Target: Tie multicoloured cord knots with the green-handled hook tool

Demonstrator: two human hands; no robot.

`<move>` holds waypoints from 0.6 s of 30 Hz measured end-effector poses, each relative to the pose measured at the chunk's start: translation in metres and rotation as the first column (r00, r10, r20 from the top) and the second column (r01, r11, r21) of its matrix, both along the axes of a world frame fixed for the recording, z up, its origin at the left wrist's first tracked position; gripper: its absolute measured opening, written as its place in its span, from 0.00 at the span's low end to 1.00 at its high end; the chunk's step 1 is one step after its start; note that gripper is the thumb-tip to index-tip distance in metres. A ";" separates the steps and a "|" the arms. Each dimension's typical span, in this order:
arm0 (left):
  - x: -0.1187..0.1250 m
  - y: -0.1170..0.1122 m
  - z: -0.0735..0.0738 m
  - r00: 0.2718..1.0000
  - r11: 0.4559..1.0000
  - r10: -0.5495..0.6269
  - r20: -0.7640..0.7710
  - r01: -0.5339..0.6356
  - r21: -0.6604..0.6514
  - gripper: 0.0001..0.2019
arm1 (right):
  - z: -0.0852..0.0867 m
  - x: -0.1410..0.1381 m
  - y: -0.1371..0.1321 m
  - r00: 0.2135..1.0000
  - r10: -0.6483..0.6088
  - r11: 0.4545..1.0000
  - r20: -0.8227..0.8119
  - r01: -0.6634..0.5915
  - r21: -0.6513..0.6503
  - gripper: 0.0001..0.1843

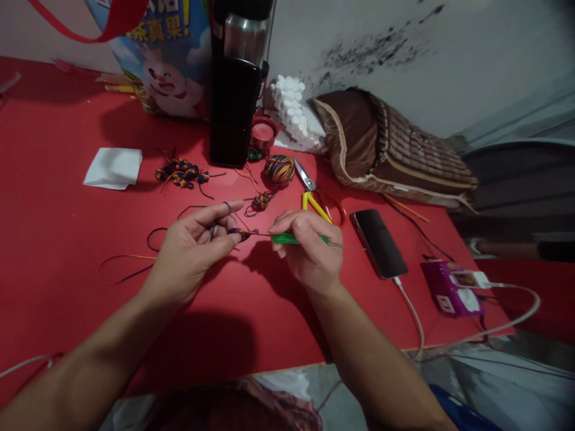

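Note:
My left hand (194,246) pinches a small multicoloured crocheted piece (240,233) between thumb and fingers, with dark thread looped over the index finger. My right hand (309,248) grips a green-handled crochet hook (299,239) whose metal tip points into that piece. Both hands hover just above the red table (67,239). Loose thread (130,263) trails left from the piece across the table.
A ball of multicoloured yarn (279,168), yellow-handled scissors (314,194), other crocheted bits (182,174), a white tissue (114,167), a black phone stand (232,111), a phone (378,242) on a cable and a purple power strip (451,287) lie around. A brown cushion (390,149) sits at the right.

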State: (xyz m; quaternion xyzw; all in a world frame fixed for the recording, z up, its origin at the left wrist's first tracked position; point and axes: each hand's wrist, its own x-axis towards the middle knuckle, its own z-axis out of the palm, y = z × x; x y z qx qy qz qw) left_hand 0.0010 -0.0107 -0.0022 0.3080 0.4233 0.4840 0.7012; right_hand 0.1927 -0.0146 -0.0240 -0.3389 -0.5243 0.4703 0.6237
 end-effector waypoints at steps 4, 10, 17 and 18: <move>0.001 -0.001 0.001 0.997 0.999 0.036 -0.062 -0.035 0.027 0.21 | -0.002 0.001 -0.003 0.998 -0.018 0.999 0.062 0.016 0.037 0.13; 0.003 -0.002 0.000 0.984 0.994 0.083 -0.155 -0.070 0.087 0.24 | 0.001 0.001 -0.008 0.977 -0.062 0.991 0.205 0.036 0.127 0.14; 0.000 -0.001 -0.004 0.988 0.998 0.054 -0.146 -0.048 0.049 0.24 | 0.007 -0.002 -0.009 0.922 -0.127 0.965 0.366 0.031 0.259 0.13; 0.000 -0.001 -0.004 0.992 0.999 0.037 -0.118 -0.033 0.032 0.24 | 0.008 -0.003 -0.009 0.916 -0.128 0.964 0.381 0.024 0.266 0.12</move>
